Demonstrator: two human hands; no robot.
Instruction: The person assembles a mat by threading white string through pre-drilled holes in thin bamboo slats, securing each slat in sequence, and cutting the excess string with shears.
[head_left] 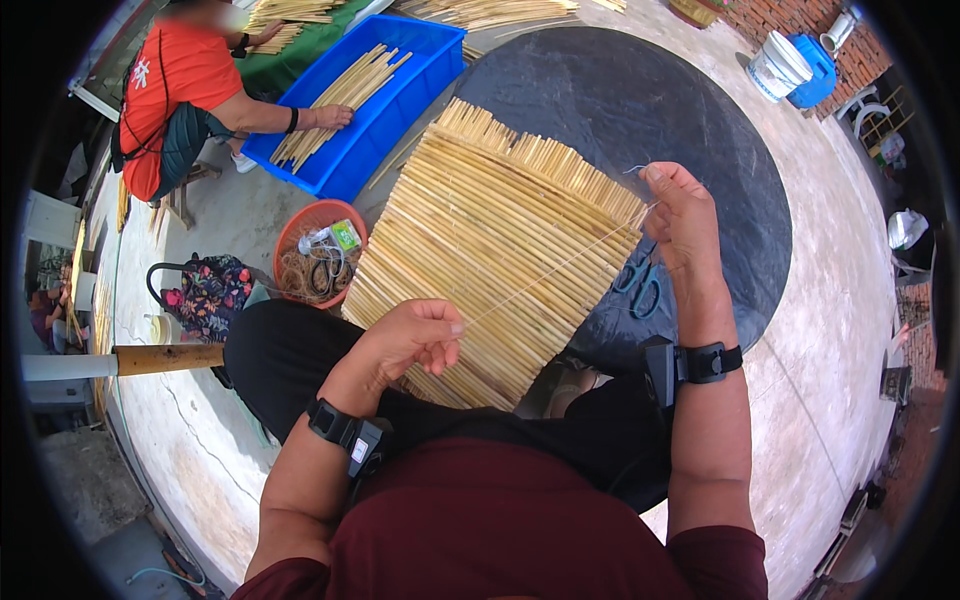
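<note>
A mat of pale split-reed sticks (490, 250) lies across the person's lap and onto a dark round ground sheet (640, 100), spreading away from both sets of fingers. It looks light but broad and springy: stiff along each stick, floppy across the rows, likely to sag or splay if lifted by one corner, so the bound edge or two opposite sides seem the safest hold. A thin pale thread (555, 268) runs taut over the mat between the hands; I judge it slippery and easily snapped, best pinched close to the weave. The right hand (680, 215) is closed, fingers gripping the thread's far end at the mat's edge. The left hand (415, 335) pinches the near end, fingers curled shut. Blue-handled scissors (640, 285) lie just below the right fingers.
</note>
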